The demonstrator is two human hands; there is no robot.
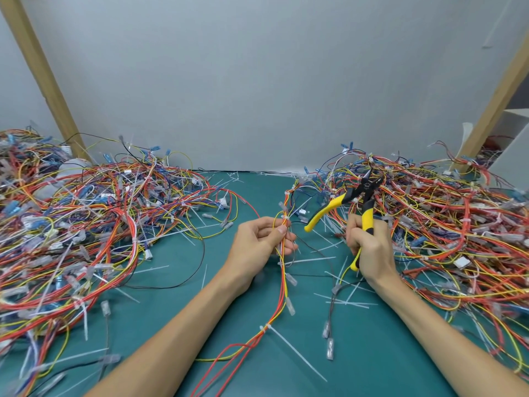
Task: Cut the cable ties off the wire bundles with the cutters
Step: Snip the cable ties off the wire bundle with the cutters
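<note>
My left hand (263, 239) pinches a thin bundle of red, orange and yellow wires (283, 282) in the middle of the green mat. A white cable tie (284, 217) wraps the bundle just above my fingers. Lower down, another white cable tie (264, 328) sits on the same bundle, its long tail pointing right. My right hand (367, 247) grips one yellow handle of the cutters (363, 196). The other handle swings out to the left and the black jaws stand apart, pointing up. The cutters are to the right of the bundle, not touching it.
A large heap of tangled wires (86, 224) covers the left of the green mat (171, 282); another wire heap (458, 224) covers the right. Cut white tie pieces (343, 299) lie scattered between. A grey wall and slanted wooden posts (43, 81) stand behind.
</note>
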